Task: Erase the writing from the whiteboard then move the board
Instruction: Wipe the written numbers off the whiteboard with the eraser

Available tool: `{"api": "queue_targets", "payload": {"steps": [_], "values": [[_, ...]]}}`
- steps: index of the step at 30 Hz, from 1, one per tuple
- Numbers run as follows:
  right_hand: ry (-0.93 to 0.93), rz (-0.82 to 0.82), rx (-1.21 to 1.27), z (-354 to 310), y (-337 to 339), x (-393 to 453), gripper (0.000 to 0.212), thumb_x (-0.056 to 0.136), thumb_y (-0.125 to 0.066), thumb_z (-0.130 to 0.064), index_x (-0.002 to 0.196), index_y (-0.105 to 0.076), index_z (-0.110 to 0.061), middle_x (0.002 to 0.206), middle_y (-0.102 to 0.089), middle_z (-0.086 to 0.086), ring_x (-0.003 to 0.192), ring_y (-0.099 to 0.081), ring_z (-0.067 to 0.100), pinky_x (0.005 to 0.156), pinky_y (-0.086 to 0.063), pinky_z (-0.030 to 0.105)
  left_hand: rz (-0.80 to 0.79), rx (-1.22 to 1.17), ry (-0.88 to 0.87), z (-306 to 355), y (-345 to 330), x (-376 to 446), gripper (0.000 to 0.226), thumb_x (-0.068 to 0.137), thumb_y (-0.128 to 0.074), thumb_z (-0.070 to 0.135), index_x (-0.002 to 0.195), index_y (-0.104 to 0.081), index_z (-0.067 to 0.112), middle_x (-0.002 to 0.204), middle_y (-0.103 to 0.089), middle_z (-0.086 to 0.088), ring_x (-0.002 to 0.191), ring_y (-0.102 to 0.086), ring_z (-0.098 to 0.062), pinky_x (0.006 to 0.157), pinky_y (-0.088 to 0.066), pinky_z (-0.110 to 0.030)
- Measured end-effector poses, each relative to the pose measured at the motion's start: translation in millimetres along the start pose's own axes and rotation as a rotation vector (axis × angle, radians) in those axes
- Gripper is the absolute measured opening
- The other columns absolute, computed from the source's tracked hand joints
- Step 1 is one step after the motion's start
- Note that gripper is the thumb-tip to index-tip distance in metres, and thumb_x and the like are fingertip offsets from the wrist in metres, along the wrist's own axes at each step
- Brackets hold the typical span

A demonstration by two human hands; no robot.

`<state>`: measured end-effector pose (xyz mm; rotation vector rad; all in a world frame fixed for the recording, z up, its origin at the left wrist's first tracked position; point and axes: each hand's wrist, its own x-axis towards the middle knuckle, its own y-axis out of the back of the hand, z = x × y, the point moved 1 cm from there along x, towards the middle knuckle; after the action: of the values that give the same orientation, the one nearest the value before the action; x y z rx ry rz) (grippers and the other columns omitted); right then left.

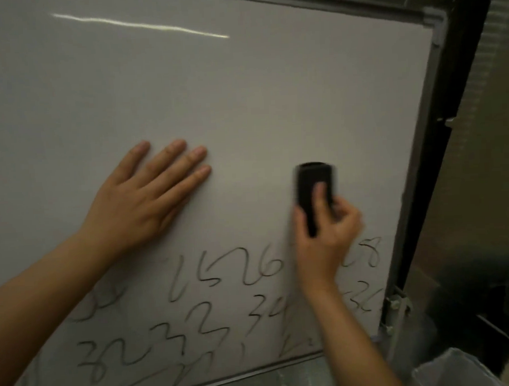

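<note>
Whiteboard (243, 91) under flat left hand (137, 203); right hand (325, 233) grips eraser (311, 184).

eraser (314, 187) blurred (motion) | writing (194, 312) smeared, illegible | whiteboard (214, 92) cropped left

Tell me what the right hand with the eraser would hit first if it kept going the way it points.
The right hand points the eraser up the whiteboard. That stretch looks bare, so the first thing met would probably be the top frame, though the blur leaves the exact line uncertain.
</note>
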<state>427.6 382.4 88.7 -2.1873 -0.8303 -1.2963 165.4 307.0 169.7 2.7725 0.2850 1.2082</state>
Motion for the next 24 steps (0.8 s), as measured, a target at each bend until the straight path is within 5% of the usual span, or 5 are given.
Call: {"api": "queue_targets", "payload": {"steps": [4,9,15,21,24], "values": [[-0.446,0.164,0.043,54.4,24.5,35.4,0.05,0.092,-0.063,-0.021,0.138,-0.048,-0.009,0.12,-0.037,0.014,0.118,-0.043,0.036,0.099,-0.019,0.001,-0.028,0.025,-0.037,-39.2,18.9,-39.8,0.046,0.103,-0.041,0.023,0.148,-0.04,0.016,0.154,-0.036,-0.007,0.142,-0.033,-0.027,0.112,-0.028,-0.049],[-0.585,0.235,0.075,49.5,14.4,36.5,0.05,0.091,-0.062,-0.034,0.138,-0.048,-0.024,0.124,-0.033,0.001,0.125,-0.043,0.02,0.112,-0.03,0.019,-0.046,0.057,-0.038,-86.3,40.0,-82.9,0.047,0.102,-0.046,0.022,0.148,-0.041,0.017,0.154,-0.036,-0.007,0.142,-0.034,-0.028,0.11,-0.031,-0.051],[-0.277,0.203,0.078,-87.0,-40.3,-23.9,0.05,0.089,-0.063,-0.024,0.137,-0.051,-0.017,0.118,-0.036,0.009,0.109,-0.038,0.025,0.095,-0.026,0.003,-0.072,0.114,0.043,-140.2,71.8,-141.1,0.047,0.103,-0.044,0.022,0.149,-0.04,0.018,0.154,-0.036,-0.009,0.143,-0.032,-0.031,0.111,-0.028,-0.054],[0.031,-0.028,0.046,-206.1,-92.2,-117.8,0.051,0.087,-0.062,-0.026,0.136,-0.049,-0.022,0.123,-0.047,0.017,0.103,-0.04,0.03,0.085,-0.037,0.041,-0.152,0.127,0.176,-167.5,93.7,-194.9,0.047,0.104,-0.043,0.023,0.15,-0.037,0.017,0.156,-0.031,-0.012,0.144,-0.028,-0.032,0.111,-0.028,-0.056],[0.251,-0.156,0.038,-244.2,-101.8,-158.1,0.045,0.089,-0.06,-0.029,0.132,-0.047,-0.025,0.125,-0.042,0.012,0.101,-0.042,0.029,0.084,-0.035,0.038,-0.147,0.109,0.198,-167.3,94.3,-203.8,0.047,0.104,-0.043,0.024,0.15,-0.037,0.015,0.156,-0.03,-0.013,0.144,-0.028,-0.033,0.111,-0.026,-0.057]]}}
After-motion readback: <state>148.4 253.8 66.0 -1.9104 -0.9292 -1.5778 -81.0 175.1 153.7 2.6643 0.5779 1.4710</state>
